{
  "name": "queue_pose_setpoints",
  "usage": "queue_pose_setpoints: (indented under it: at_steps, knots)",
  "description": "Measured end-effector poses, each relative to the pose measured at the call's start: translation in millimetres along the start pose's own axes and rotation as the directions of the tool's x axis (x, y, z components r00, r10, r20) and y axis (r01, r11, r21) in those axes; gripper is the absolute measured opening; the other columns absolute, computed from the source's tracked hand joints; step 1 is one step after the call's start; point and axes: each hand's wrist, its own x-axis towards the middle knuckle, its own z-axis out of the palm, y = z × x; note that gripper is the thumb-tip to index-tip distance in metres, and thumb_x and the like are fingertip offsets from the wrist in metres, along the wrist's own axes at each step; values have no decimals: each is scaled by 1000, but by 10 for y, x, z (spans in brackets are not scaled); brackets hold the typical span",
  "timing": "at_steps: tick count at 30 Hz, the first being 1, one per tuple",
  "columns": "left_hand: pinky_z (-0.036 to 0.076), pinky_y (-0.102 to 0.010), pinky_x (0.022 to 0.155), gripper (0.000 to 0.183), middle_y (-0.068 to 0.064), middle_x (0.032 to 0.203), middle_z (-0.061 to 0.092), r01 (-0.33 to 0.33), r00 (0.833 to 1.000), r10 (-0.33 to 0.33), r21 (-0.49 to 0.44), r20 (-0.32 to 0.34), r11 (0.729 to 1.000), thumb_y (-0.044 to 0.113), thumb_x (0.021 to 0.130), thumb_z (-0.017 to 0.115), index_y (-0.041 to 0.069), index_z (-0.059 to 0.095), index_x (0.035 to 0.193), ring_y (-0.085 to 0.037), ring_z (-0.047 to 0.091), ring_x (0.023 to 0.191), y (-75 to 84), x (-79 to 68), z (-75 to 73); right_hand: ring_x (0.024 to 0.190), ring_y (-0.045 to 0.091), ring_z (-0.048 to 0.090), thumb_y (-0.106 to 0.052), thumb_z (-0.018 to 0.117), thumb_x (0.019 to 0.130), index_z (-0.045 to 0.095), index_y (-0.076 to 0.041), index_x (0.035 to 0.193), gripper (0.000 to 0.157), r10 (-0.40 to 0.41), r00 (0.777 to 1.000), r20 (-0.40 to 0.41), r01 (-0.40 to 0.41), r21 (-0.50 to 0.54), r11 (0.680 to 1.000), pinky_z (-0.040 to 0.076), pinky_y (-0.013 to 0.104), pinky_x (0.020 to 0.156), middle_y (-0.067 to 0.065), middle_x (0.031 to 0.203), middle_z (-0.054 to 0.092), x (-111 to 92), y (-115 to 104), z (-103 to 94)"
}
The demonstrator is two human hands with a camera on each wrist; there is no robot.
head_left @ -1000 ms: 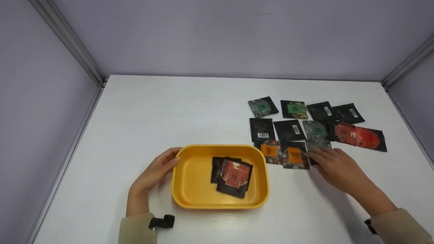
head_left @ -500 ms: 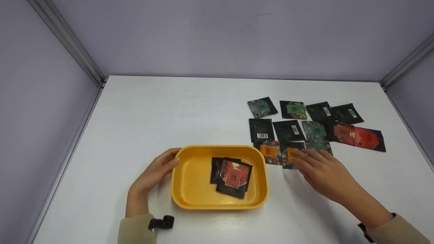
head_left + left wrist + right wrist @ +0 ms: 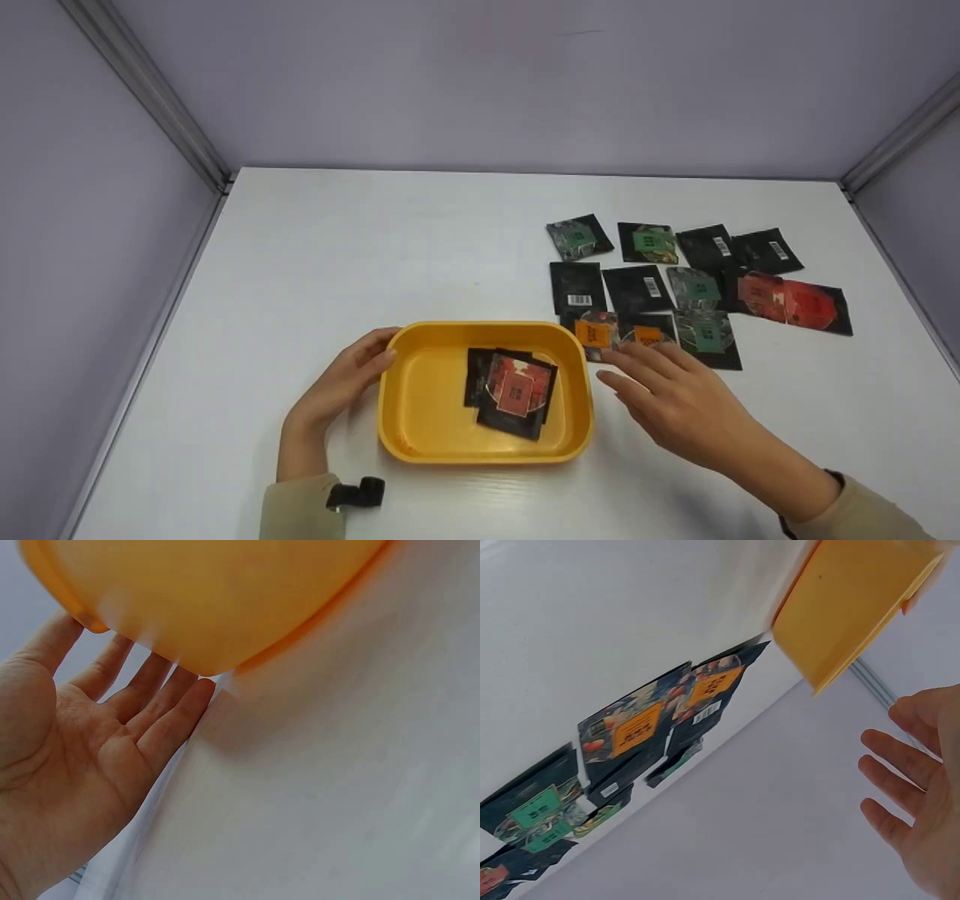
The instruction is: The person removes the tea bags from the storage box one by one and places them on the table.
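My left hand (image 3: 341, 382) holds the left end of a yellow plastic tray (image 3: 420, 459), thumb at the rim and fingers against the outer wall in the left wrist view. Inside the tray lies a small overlapping pile, a red-labelled black sachet (image 3: 516, 394) on top. My right hand (image 3: 686, 409) hovers just right of the tray, fingers spread and holding nothing. Beyond its fingertips lie two orange-labelled sachets (image 3: 637, 727), partly hidden by the fingers in the head view. A green-labelled sachet (image 3: 706, 337) sits beside them.
More flat sachets lie in rows at the right: dark ones with barcodes up (image 3: 637, 289), green-labelled ones (image 3: 649, 242) at the back and red ones (image 3: 814, 306) at the far right. Some overlap. Walls enclose the white table (image 3: 337, 247) at the back and sides.
My right hand has moved left and toward me from the green-labelled sachet, across the orange-labelled ones, to beside the tray. That green sachet is now uncovered. My left hand and the tray stay put.
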Motion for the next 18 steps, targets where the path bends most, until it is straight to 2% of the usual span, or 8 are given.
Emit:
queue_pose_setpoints:
  at_steps: [2, 4, 6, 9, 11, 14, 18]
  knots:
    - [39, -45, 110, 42, -7, 138, 56, 10, 1000, -10, 5, -6, 1000, 27, 102, 57, 11, 51, 140, -24, 52, 126, 0, -2, 2, 111, 29, 63, -27, 26, 109, 68, -11, 122, 47, -32, 999, -5, 32, 4, 999, 53, 48, 89, 10, 126, 67, 49, -39, 8]
    - [39, -45, 111, 43, -6, 138, 55, 19, 1000, -19, 10, -10, 1000, 29, 102, 58, 12, 51, 140, -24, 52, 126, -2, -2, 3, 111, 30, 63, -21, 39, 106, 68, -10, 121, 34, -65, 998, 9, 65, 2, 998, 53, 49, 90, 11, 126, 66, 95, -70, 19]
    - [38, -45, 111, 44, -6, 138, 55, 27, 1000, -27, 14, -15, 1000, 30, 101, 59, 12, 51, 140, -23, 52, 126, -3, 0, 5, 112, 30, 63, -15, 56, 99, 67, -10, 121, 25, -97, 994, 47, 97, 2, 995, 53, 49, 91, 11, 126, 66, 142, -98, 26]
    - [38, -45, 111, 44, -6, 138, 55, 31, 999, -31, 14, -17, 999, 31, 101, 59, 12, 51, 141, -24, 52, 126, -4, 6, 6, 114, 30, 62, -10, 76, 82, 66, -10, 121, 40, -154, 983, 103, 156, -15, 988, 53, 48, 93, 12, 127, 66, 211, -140, 43]
    - [39, -44, 111, 44, -6, 138, 56, 32, 999, -32, 12, -17, 999, 31, 101, 59, 12, 51, 140, -23, 52, 125, -1, 6, 7, 114, 28, 62, -9, 81, 78, 66, -10, 121, 45, -190, 973, 133, 196, -32, 980, 52, 47, 94, 11, 127, 65, 267, -170, 56]
    - [39, -44, 111, 44, -6, 138, 56, 28, 999, -28, 8, -15, 1000, 31, 101, 59, 12, 52, 140, -23, 52, 125, 1, 7, 7, 114, 26, 62, -11, 83, 78, 67, -11, 121, 45, -245, 955, 166, 259, -65, 964, 52, 45, 95, 11, 127, 66, 352, -209, 66]
    - [39, -44, 111, 44, -5, 138, 56, 27, 1000, -27, 13, -14, 1000, 31, 101, 59, 13, 52, 140, -23, 52, 126, 1, 5, 7, 117, 25, 60, -13, 83, 79, 68, -13, 123, 46, -313, 919, 240, 350, -130, 928, 50, 43, 97, 9, 129, 65, 470, -245, 62]
